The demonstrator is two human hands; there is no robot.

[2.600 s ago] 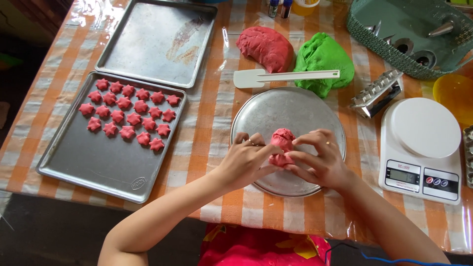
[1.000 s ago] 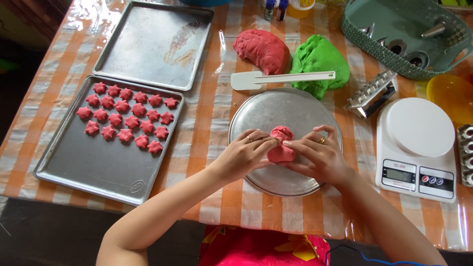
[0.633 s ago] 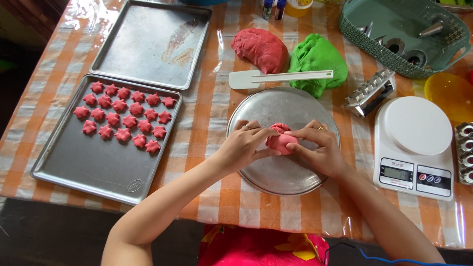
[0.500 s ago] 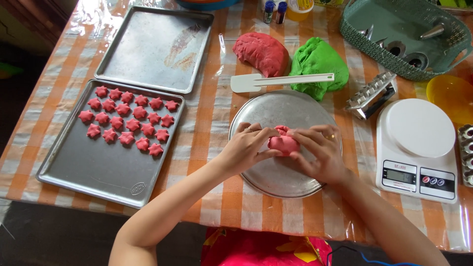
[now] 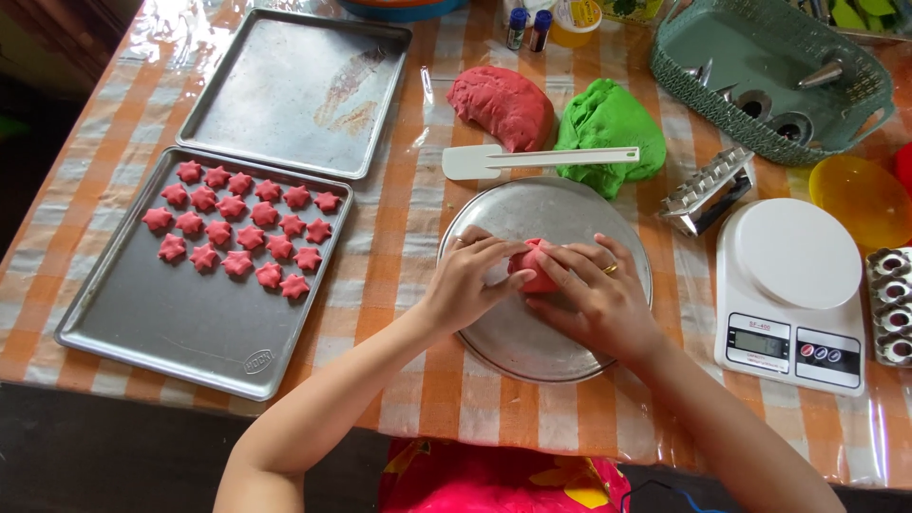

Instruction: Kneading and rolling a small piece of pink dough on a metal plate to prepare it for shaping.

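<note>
Both hands meet over the round silver metal plate [image 5: 532,351] in the middle of the checked orange and white tablecloth [image 5: 399,275]. The left hand [image 5: 467,282] and the right hand [image 5: 591,302] are curled around a small lump of pink-red dough [image 5: 535,271], pressing it from both sides just above the plate. The lump is mostly covered by fingers, so I cannot tell its long axis or its direction. At the left is a rectangular metal baking tray [image 5: 180,332] with rows of small pink star-shaped dough pieces [image 5: 237,233]. Behind the plate, a white plastic spatula [image 5: 532,160] lies across, its blade pointing left, touching the big green dough mass [image 5: 608,123] beside the big red dough mass [image 5: 502,104].
</note>
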